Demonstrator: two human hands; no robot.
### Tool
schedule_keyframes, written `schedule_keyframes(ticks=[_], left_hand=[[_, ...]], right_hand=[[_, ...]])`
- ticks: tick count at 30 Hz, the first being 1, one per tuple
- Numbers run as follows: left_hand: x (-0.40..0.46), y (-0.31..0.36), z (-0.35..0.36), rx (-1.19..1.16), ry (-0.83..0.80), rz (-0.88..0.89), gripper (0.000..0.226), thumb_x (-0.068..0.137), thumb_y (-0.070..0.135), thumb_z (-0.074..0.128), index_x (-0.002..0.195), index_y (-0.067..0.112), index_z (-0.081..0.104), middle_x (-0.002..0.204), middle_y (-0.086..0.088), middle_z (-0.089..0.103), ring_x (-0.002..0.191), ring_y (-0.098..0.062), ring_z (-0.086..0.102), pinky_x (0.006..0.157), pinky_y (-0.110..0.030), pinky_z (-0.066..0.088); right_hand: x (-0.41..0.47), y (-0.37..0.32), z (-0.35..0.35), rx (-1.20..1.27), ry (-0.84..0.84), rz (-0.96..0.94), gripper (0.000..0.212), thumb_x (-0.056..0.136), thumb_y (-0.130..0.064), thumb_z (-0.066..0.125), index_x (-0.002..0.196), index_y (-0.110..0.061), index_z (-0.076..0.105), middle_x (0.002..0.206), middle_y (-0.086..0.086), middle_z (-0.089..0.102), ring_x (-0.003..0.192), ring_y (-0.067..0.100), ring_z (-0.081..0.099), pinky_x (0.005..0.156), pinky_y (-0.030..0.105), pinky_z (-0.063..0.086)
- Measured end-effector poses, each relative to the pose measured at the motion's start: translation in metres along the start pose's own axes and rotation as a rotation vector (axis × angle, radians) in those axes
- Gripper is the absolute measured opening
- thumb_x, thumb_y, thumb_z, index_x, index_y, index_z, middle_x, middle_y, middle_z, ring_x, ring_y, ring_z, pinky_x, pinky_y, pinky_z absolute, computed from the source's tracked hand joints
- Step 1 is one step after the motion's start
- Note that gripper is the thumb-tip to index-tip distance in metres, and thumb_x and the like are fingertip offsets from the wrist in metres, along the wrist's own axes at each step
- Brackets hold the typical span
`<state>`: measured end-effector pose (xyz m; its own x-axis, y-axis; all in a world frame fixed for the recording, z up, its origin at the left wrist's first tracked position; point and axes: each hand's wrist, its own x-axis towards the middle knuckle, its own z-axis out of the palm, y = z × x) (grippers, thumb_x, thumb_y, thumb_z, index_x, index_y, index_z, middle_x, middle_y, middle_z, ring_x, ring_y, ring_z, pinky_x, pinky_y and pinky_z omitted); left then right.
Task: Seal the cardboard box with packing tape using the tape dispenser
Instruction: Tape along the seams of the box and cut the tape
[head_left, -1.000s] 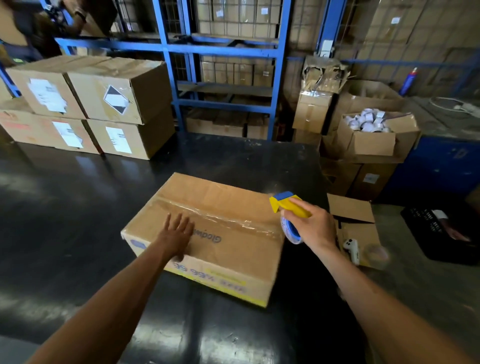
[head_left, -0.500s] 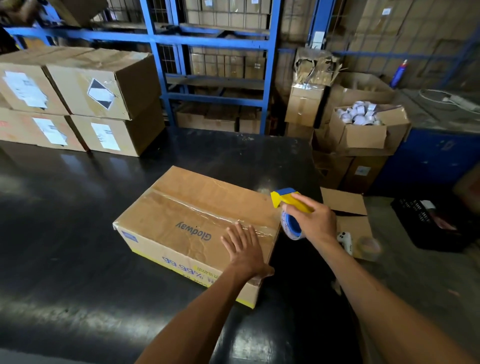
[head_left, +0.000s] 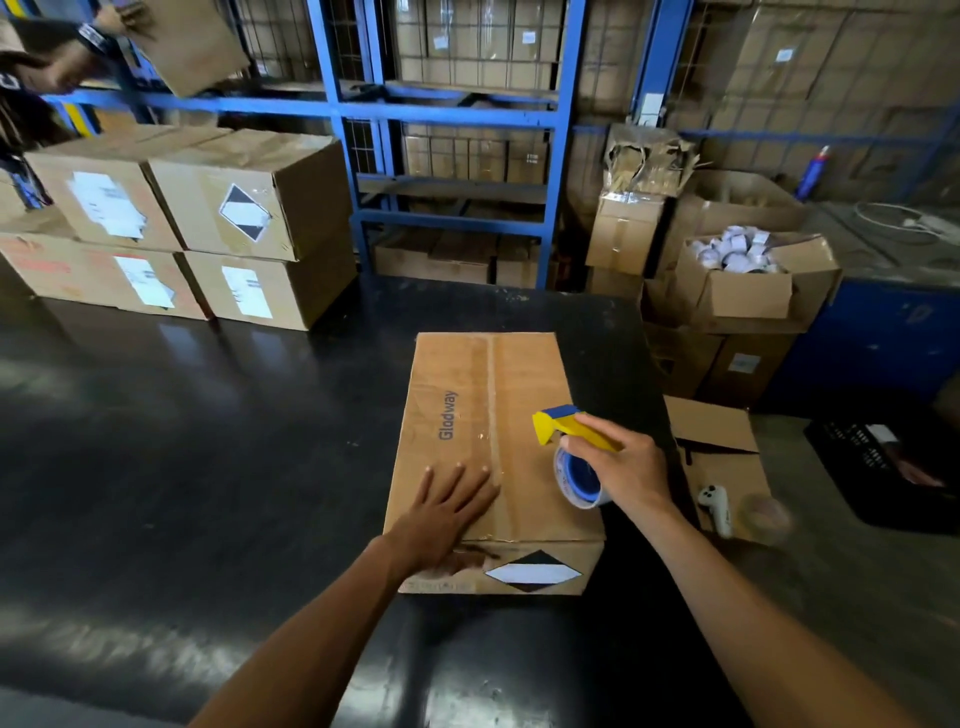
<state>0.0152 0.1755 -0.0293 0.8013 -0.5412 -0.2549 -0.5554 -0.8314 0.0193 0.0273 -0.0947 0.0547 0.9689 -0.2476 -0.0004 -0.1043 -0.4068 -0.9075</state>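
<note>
Far to the left of the left grip and beyond it, four stacked boxes sit on the dark desk. The left grip lies flat, fingers spread apart, palm pressed on the near left part of the cardboard box, just left of its taped centre seam. The box rests on the desk with its short end, marked by a black-and-white diamond label, facing the person. The right grip, just right of the seam, is clamped on the yellow handle of the tape dispenser, whose blue roll hangs at the box's right edge; whether it touches the lid is unclear. Right of that grip, off the desk, an open carton holds a white object.
</note>
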Motion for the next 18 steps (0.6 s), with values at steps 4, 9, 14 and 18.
schedule_keyframes(ticks=[4,9,14,18], left_hand=[[0.005,-0.005,0.002,0.029,0.053,0.080,0.099,0.079,0.088,0.017,0.146,0.039,-0.035,0.168,-0.004,-0.004,0.148,-0.037,-0.011,0.117,-0.068,0.008],[0.006,-0.019,0.000,0.067,0.065,0.140,0.103,0.071,0.089,0.015,0.148,0.035,-0.028,0.167,-0.004,-0.013,0.147,-0.034,-0.020,0.119,-0.058,-0.005],[-0.001,-0.024,0.006,0.063,0.063,0.142,0.102,0.085,0.077,0.038,0.137,0.043,-0.043,0.164,0.003,-0.024,0.145,-0.028,-0.027,0.118,-0.055,-0.011],[-0.008,-0.014,0.000,-0.006,0.083,0.103,0.103,0.091,0.063,0.054,0.153,0.032,-0.023,0.162,0.004,-0.027,0.146,-0.026,-0.027,0.117,-0.058,-0.011]], right_hand=[[-0.010,-0.002,0.006,-0.028,-0.055,-0.016,0.044,0.066,-0.053,0.081,0.108,-0.045,0.072,0.105,-0.017,0.071,0.093,0.002,0.065,0.083,0.028,0.057],[-0.026,-0.007,0.010,-0.022,-0.086,-0.021,0.044,0.065,-0.053,0.082,0.107,-0.046,0.073,0.104,-0.020,0.071,0.095,-0.001,0.065,0.084,0.024,0.054],[-0.057,-0.016,0.014,0.002,-0.122,-0.004,0.041,0.071,-0.045,0.083,0.110,-0.042,0.073,0.104,-0.023,0.069,0.095,-0.005,0.063,0.077,0.014,0.048],[-0.085,-0.016,0.016,0.034,-0.168,-0.008,0.039,0.074,-0.043,0.081,0.112,-0.044,0.071,0.109,-0.024,0.068,0.098,-0.008,0.063,0.079,0.014,0.049]])
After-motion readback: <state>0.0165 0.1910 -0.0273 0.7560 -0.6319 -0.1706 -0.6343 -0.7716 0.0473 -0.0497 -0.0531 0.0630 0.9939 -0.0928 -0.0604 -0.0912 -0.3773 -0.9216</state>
